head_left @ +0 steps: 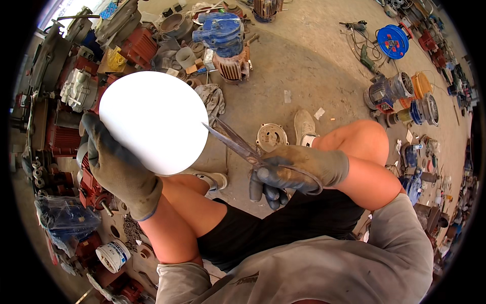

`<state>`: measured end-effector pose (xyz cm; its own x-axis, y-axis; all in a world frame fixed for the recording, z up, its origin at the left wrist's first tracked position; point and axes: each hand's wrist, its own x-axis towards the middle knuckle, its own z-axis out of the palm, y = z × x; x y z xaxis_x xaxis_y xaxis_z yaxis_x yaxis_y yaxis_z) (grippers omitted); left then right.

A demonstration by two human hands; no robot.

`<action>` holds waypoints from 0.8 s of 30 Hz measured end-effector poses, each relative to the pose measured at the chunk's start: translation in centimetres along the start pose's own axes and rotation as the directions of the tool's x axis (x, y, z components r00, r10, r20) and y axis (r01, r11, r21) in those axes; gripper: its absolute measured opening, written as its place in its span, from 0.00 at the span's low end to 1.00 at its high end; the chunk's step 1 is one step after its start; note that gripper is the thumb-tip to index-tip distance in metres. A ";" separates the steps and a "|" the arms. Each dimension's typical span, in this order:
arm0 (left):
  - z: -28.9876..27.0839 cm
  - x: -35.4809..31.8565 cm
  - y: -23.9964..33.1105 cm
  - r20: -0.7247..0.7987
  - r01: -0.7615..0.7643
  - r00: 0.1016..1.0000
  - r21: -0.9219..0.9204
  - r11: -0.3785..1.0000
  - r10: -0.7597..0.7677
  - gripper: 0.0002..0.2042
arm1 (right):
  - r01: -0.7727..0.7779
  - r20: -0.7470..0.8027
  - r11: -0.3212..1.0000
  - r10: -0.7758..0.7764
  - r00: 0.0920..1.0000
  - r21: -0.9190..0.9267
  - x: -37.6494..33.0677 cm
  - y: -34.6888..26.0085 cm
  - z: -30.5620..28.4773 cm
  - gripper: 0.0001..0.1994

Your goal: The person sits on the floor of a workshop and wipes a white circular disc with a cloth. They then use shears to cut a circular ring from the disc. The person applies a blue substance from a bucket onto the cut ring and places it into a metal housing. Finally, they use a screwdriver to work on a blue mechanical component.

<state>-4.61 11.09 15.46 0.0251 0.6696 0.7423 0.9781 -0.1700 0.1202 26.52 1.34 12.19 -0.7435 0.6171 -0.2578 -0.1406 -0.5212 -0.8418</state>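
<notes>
left gloved hand (117, 164): grips round white disc (154, 121) by its lower-left edge, above floor (304, 55) | right gloved hand (298, 166): closed on scissors (248, 153), blades (229, 141) slightly parted, one tip (207, 125) at disc's right edge (touching or not, cannot tell) | right of disc: perforated metal cover (271, 137) | beyond disc: blue-topped motor (223, 38) | nearer, left of disc: white bucket (112, 257)

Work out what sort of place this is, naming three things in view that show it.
Probably a workshop for motors or similar machinery: a blue-and-rust motor unit near the top, a red finned housing at upper left, and a blue cable reel at upper right.
</notes>
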 end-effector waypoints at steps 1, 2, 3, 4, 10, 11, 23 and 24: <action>-0.1 0.0 -0.2 0.019 -0.085 0.996 0.096 0.992 0.083 0.25 | 0.010 -0.012 0.999 -0.010 1.000 0.041 -0.1 -0.2 0.2 0.27; -0.1 0.1 -0.4 0.038 -0.169 0.986 0.188 0.968 0.164 0.27 | 0.011 -0.007 0.999 -0.010 1.000 0.037 -0.2 -0.4 0.4 0.27; 0.0 0.1 -0.5 0.047 -0.216 0.976 0.181 0.960 0.210 0.31 | 0.011 -0.002 0.999 -0.011 1.000 0.034 -0.2 -0.8 0.6 0.27; 0.1 0.2 -0.9 0.066 -0.255 0.967 0.159 0.954 0.247 0.33 | 0.012 0.004 0.999 -0.012 1.000 0.030 -0.2 -1.0 0.6 0.27; 0.2 1.3 0.4 0.171 -0.286 0.934 -0.175 0.942 0.315 0.33 | -0.074 0.039 0.997 0.074 0.996 -0.009 -0.5 -1.4 0.2 0.30; 0.5 1.4 0.8 0.166 -0.197 0.951 -0.330 0.923 0.262 0.29 | -0.075 0.051 0.997 0.074 0.996 0.029 -0.7 -1.2 0.0 0.30; 1.5 -0.6 3.3 0.237 0.067 0.972 -0.331 0.941 0.013 0.21 | 0.112 -0.042 0.992 -0.109 0.993 0.066 -0.7 0.0 -0.3 0.29; 1.7 -0.8 3.1 0.204 0.053 0.979 -0.329 0.943 0.016 0.21 | 0.131 -0.101 0.991 -0.128 0.987 0.028 -0.5 0.3 -0.3 0.29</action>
<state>-1.28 11.27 14.12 0.0828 0.8002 0.5939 0.8556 -0.3627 0.3694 27.07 1.04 11.94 -0.6493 0.7352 -0.1946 -0.2552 -0.4517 -0.8549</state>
